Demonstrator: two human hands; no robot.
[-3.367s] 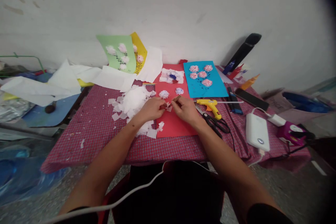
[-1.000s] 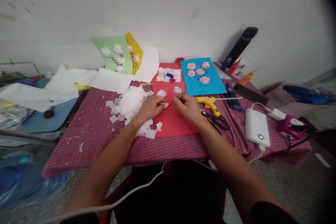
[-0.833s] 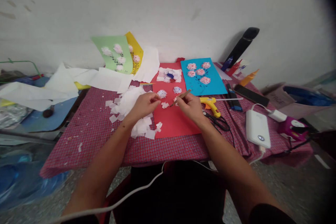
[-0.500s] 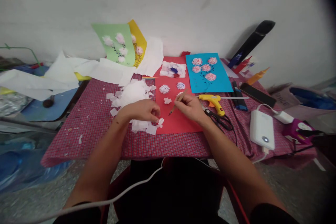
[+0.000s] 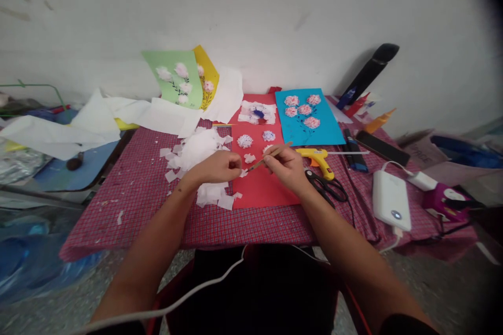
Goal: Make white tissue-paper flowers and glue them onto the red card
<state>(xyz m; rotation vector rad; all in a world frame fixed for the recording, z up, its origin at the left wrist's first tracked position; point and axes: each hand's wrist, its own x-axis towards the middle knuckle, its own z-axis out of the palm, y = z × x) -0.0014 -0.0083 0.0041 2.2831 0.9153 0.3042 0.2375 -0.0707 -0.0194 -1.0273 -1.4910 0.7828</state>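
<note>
My left hand [image 5: 220, 166] is closed, pinching a small piece of white tissue paper [image 5: 244, 172] at its fingertips. In my right hand [image 5: 287, 168] is a slim wooden paintbrush [image 5: 259, 164], gripped like a pen. Its dark tip points left and meets the tissue piece, or comes very close to it. Both hands are over a red sheet of paper [image 5: 267, 191]. On that sheet sit blue-speckled tissue flowers [image 5: 244, 141] and a small crumpled white tissue piece [image 5: 249, 158]. A heap of white tissue squares [image 5: 198, 146] lies beside my left hand.
A blue-stained tissue pad [image 5: 258, 113] lies at the back. Right of the red sheet are a blue flower card [image 5: 308, 133], a yellow glue gun [image 5: 320, 159], black scissors [image 5: 326, 186] and a white power bank [image 5: 390, 199]. A green flower card [image 5: 163, 60] leans on the wall.
My left hand has picked up a small tissue piece from near the red sheet's lower left. The brush tip has moved left to that piece. The view has tilted slightly upward.
</note>
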